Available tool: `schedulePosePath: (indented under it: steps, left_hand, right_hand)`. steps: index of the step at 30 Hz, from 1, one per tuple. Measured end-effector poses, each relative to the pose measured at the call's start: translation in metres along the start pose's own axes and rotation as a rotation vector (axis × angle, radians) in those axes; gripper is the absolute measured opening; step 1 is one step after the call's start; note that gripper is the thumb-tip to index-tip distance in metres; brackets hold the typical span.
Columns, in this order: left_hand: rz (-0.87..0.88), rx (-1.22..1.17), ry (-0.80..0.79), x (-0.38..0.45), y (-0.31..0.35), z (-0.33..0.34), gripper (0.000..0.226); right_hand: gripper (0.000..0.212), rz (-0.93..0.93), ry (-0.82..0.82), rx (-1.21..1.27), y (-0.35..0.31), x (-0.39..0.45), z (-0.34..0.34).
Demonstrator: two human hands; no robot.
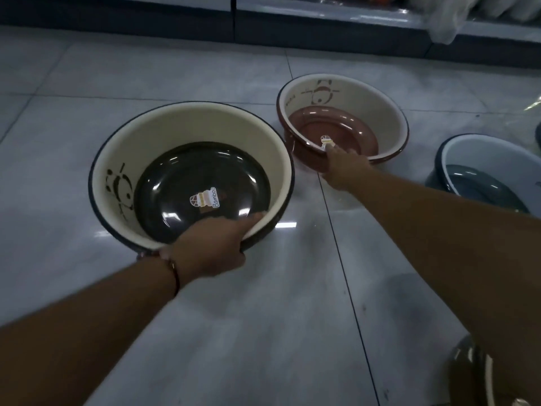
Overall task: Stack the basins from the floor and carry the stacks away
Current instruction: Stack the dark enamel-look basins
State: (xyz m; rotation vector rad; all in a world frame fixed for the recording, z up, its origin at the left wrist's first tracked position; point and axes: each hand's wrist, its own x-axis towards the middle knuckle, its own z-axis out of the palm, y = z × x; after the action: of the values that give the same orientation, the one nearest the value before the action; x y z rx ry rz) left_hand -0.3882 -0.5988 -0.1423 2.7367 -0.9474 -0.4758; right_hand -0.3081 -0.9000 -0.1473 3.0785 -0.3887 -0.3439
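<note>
Shop aisle w/ glossy grey floor tiles [87,118], dark shelf base [322,33] along the far edge. Three basins sit on the floor in a row. Left hand [205,250] grips the near rim of the black-bottomed basin [187,159]: fingers curled inside over the rim, thumb outside. Right hand [344,167] reaches fwd to the brown basin [345,118], fingertips hooked over its near rim; how tightly it holds, can't tell. The basins sit just beside each other, rims nearly touching. A grey-blue basin [483,171] lies further right, partly cut off by the arm.

Both held basins: cream inner walls w/ a panda drawing, shiny coloured bottoms, a small sticker at centre; the black one's reads "Bamboo". The brown one looks smaller.

Risk, as a judgement: one-handed rim grips on wide, slick basins could slip or tip when lifted. If the larger basin goes into the smaller, the stack would sit loose and wobble when carried.
</note>
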Motion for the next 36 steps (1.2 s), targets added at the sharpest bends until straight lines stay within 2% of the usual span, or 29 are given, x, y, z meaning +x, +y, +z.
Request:
schedulePosePath:
  steps: [3, 6, 11, 16, 18, 24, 29, 31, 34, 36]
  left_hand:
    - [-0.014, -0.005, 0.005, 0.003, -0.004, -0.007, 0.091]
    - [-0.003, 0.018, 0.011, 0.004, -0.003, -0.005, 0.091]
    - [-0.013, -0.005, -0.005, 0.013, -0.007, -0.002, 0.089]
    - [-0.003, -0.035, -0.008, 0.016, -0.011, 0.002, 0.084]
    - [0.000, -0.053, -0.013, 0.015, -0.014, 0.003, 0.082]
    - [0.003, -0.108, -0.133, -0.027, -0.011, 0.012, 0.063]
    - [0.036, -0.043, -0.203, -0.066, 0.007, 0.010, 0.076]
    - [0.016, -0.046, -0.185, -0.072, 0.012, 0.010, 0.074]
    - [-0.009, -0.027, -0.135, -0.082, 0.010, 0.015, 0.065]
    - [-0.008, 0.018, -0.116, -0.089, 0.007, 0.025, 0.061]
  right_hand:
    - [0.055, 0.016, 0.045, -0.018, 0.002, 0.010, -0.001]
    - [0.051, 0.036, 0.071, -0.086, 0.006, 0.015, 0.000]
    - [0.026, -0.038, 0.160, -0.108, 0.015, -0.001, 0.014]
    - [0.040, -0.043, 0.174, -0.053, 0.031, -0.054, 0.016]
    - [0.039, -0.017, 0.180, -0.036, 0.035, -0.084, 0.016]
    - [0.022, 0.028, -0.017, -0.093, 0.036, -0.186, 0.029]
    - [0.028, -0.147, -0.274, -0.196, 0.035, -0.254, 0.014]
    - [0.031, -0.184, -0.375, -0.216, 0.043, -0.273, 0.013]
    - [0.051, -0.070, -0.442, -0.141, 0.053, -0.283, 0.017]
    - [0.061, 0.106, -0.408, 0.122, 0.064, -0.277, 0.023]
